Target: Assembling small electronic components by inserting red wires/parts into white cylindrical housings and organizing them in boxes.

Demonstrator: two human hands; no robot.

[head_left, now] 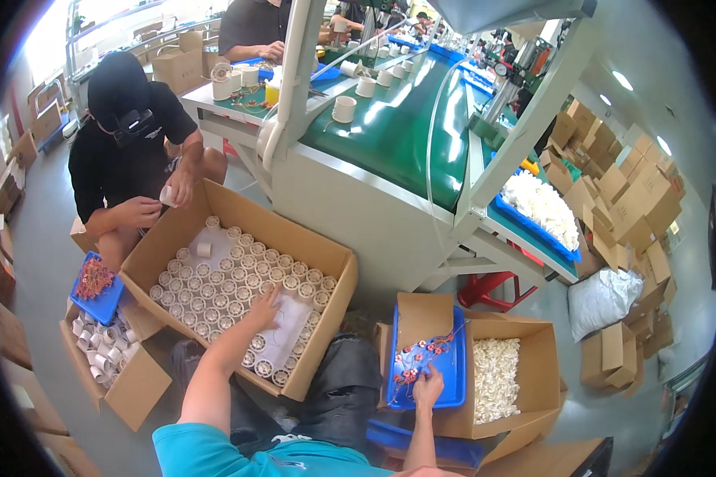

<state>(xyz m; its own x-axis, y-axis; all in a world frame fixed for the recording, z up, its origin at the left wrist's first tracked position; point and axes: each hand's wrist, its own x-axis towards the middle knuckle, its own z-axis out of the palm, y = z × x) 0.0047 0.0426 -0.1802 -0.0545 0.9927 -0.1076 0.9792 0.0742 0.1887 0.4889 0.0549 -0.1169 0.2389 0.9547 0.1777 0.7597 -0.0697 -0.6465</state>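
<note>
My left hand reaches into a large cardboard box, its fingers stretched out over a pale paper sheet beside rows of white round fittings. To the right, my right hand is at a blue tray. Its fingers are drawn together at small red-and-white parts with thin wires; what they hold, if anything, is too small to make out. One white fitting lies on its side in the large box.
Across the box sits a person holding a white cylinder. At left stand a box of white cylinders and a blue tray of red wired parts. A box of small white pieces is at right. Ahead runs a green conveyor.
</note>
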